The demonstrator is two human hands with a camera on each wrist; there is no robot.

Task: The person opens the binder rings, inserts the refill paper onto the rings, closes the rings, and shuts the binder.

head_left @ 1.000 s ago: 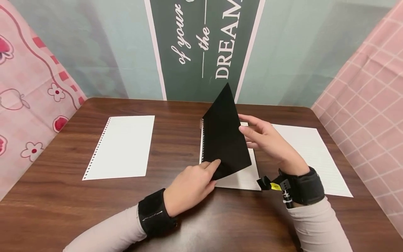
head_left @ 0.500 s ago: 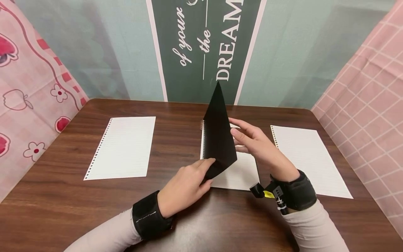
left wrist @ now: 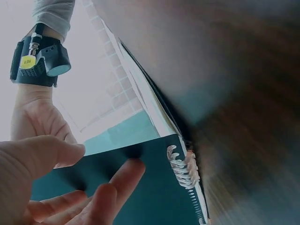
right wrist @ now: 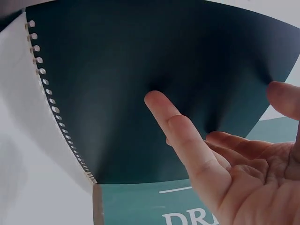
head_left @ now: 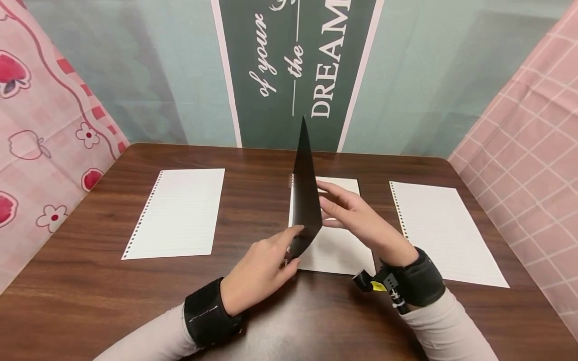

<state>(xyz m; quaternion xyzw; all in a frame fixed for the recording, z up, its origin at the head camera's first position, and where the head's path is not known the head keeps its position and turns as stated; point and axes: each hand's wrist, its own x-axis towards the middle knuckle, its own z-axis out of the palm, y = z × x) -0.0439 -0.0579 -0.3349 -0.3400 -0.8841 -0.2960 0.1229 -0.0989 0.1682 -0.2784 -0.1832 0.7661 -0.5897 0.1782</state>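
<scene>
One spiral notebook point(head_left: 336, 254) is placed at frame centre, its black cover point(head_left: 307, 200) held nearly upright. The left hand point(head_left: 257, 269), grip spread, is set at the cover's lower left; the right hand point(head_left: 361, 216), grip likewise spread, is set at its right.

Worktop point(head_left: 257, 200): brown wood grain, rounded far corners. Spiral notebook point(head_left: 336, 253) lies on it just beyond left grip point(head_left: 259, 268), pages under right grip point(head_left: 361, 218). Lined sheet point(head_left: 180, 215) flat, far left of left grip; second sheet point(head_left: 444, 225) flat, right of right grip (both hole-punched down the left edge).
</scene>
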